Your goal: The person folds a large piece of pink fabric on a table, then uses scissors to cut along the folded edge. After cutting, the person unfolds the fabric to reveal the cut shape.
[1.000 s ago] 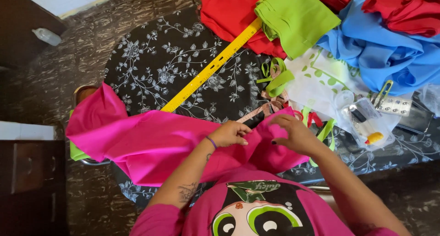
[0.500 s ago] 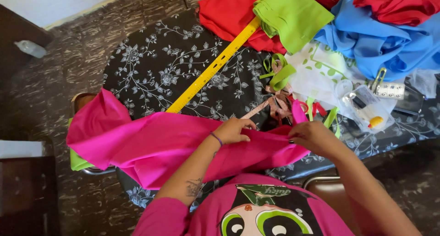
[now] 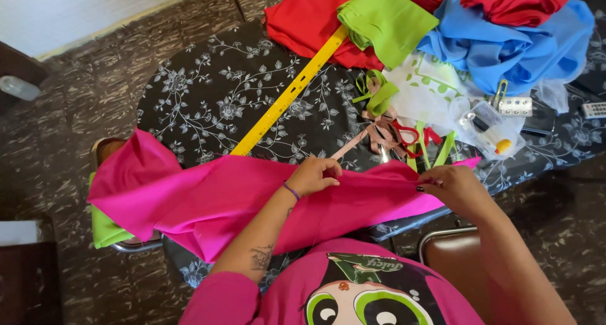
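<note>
A long piece of bright pink fabric (image 3: pixel 208 199) lies across the near edge of a table covered with a black floral cloth (image 3: pixel 208 104). My left hand (image 3: pixel 314 175) pinches the fabric's upper edge near its middle. My right hand (image 3: pixel 454 187) grips the same edge farther right, and the fabric is stretched between the two hands. The fabric's left end drapes over a chair with a green seat (image 3: pixel 107 227).
A yellow ruler (image 3: pixel 287 98) lies diagonally on the table. Red (image 3: pixel 303 19), green (image 3: pixel 385 19) and blue (image 3: pixel 505 41) fabrics are piled at the back right. Ribbons and a tape measure (image 3: pixel 382 126), a clear plastic bag (image 3: pixel 489 126) and a brown chair (image 3: pixel 454 259) are nearby.
My right hand has slid to the right along the fabric's edge, away from my left hand, and the fabric between them is now pulled straighter.
</note>
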